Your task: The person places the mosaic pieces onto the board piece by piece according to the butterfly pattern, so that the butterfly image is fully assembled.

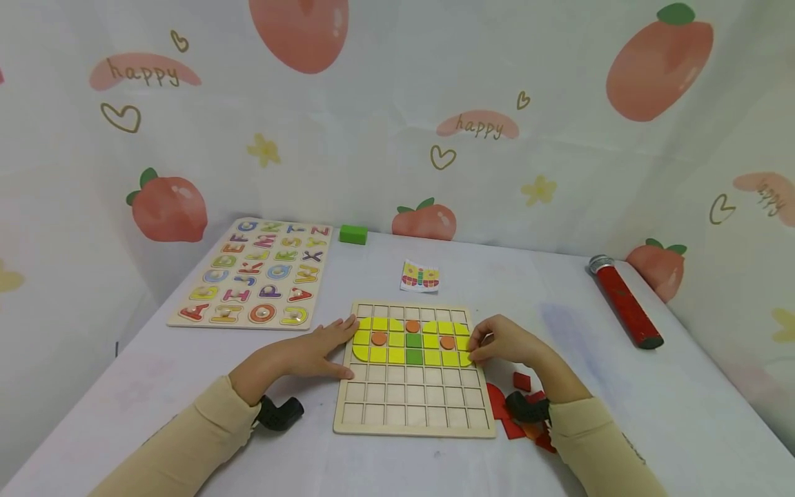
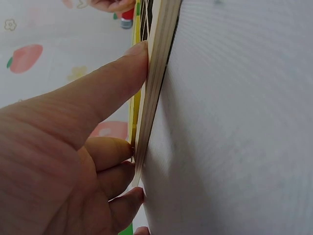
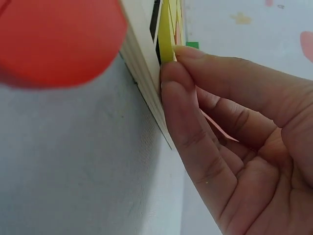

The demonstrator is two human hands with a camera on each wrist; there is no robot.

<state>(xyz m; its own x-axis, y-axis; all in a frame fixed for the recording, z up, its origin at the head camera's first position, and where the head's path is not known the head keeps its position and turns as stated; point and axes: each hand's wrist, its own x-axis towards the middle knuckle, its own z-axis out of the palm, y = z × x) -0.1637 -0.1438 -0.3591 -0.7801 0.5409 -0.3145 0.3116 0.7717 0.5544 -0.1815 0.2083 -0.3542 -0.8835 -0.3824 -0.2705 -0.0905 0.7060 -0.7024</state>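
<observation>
A wooden grid board (image 1: 415, 415) lies on the table, its upper rows filled with yellow tiles (image 1: 379, 323), green square tiles (image 1: 413, 349) and orange round pieces (image 1: 413, 326). Along the board's left edge rests my left hand (image 1: 313, 348), fingers spread and thumb against the side (image 2: 159, 58). At the right edge, my right hand (image 1: 506, 339) pinches a rounded yellow corner tile (image 1: 464, 359) with thumb and forefinger. In the right wrist view this yellow tile (image 3: 167, 39) stands slightly proud of the board; the fingertips partly cover it.
Loose red pieces (image 1: 514, 429) lie beside the board, partly beneath the right wrist. Behind it sit a small picture card (image 1: 419, 277) and a green block (image 1: 353, 235). An alphabet puzzle board (image 1: 270, 264) lies back left, a red microphone (image 1: 627, 304) at right.
</observation>
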